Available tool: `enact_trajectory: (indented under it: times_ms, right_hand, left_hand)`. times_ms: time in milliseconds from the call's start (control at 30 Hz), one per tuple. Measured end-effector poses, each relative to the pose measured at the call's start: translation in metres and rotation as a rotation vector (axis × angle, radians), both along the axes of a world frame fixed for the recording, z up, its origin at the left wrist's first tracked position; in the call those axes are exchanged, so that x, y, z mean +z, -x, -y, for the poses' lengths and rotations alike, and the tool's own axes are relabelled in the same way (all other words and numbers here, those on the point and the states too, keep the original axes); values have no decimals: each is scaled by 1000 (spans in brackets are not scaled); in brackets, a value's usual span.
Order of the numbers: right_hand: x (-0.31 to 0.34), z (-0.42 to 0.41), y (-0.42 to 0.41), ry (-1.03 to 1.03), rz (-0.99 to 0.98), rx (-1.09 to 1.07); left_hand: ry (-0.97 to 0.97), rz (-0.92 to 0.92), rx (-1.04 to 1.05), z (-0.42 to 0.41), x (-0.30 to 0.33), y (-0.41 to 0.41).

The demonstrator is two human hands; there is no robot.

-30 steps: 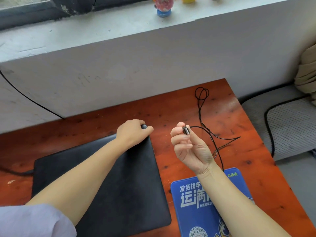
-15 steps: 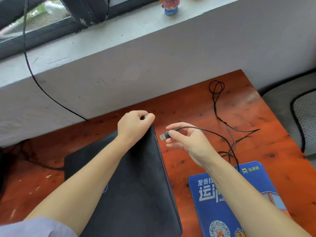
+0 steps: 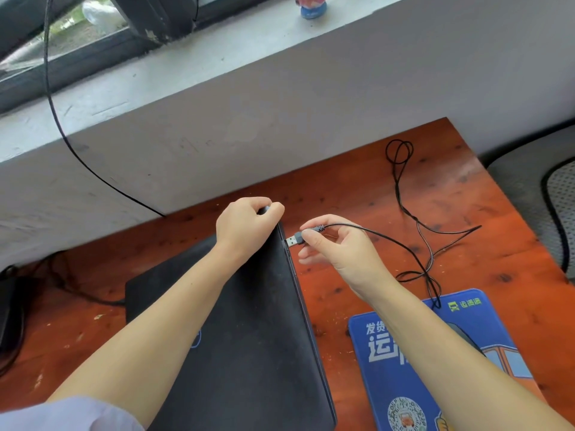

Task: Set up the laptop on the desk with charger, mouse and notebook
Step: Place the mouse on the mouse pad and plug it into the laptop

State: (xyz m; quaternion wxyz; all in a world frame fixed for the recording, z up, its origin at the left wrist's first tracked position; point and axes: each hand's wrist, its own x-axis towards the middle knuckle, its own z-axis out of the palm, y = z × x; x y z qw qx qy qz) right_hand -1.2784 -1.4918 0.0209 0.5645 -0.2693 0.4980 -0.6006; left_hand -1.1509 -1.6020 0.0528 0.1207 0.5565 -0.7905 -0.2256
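A closed black laptop [image 3: 249, 337] lies on the reddish wooden desk [image 3: 357, 194]. My left hand [image 3: 245, 225] grips its far right corner. My right hand [image 3: 336, 247] pinches a USB plug [image 3: 294, 240] whose metal tip points at the laptop's right edge, a small gap away. The plug's thin black cable [image 3: 413, 219] loops across the desk behind my hand and runs onto the blue mouse pad [image 3: 404, 368]. A dark mouse [image 3: 466, 335] shows only partly behind my right forearm.
A grey wall and window sill [image 3: 217, 73] rise directly behind the desk, with a small figurine [image 3: 311, 7] on the sill. A black cord [image 3: 77, 157] hangs down the wall. More dark cable lies at the desk's left end [image 3: 77, 293]. A mesh seat [image 3: 557, 200] stands to the right.
My right hand turned over and moved left, bringing the USB plug from held up in the air to level with the laptop's right edge. The view shifted left. My left hand kept its grip.
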Motion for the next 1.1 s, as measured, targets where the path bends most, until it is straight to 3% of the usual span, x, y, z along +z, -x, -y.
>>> enact_trajectory:
  times_ms: [267,433,567,767,933,1100]
  right_hand:
    - [0,-5,-1,5,-146,0]
    - [2,-5,-1,44,-479,10]
    - [8,-4,3,86,-627,44]
    - [7,-3,9,32,-456,106]
    - [2,-5,2,87,-519,16]
    - [3,-2,15,101,-527,183]
  left_hand:
    - [-3,-13,-7,-1,-1,1]
    - [9,7,-2,0,-3,2]
    - [10,17,-4,1,-6,3]
    - [12,16,-12,1,-10,4]
    - [9,24,-7,1,-11,5]
    - [8,13,-12,2,-11,4]
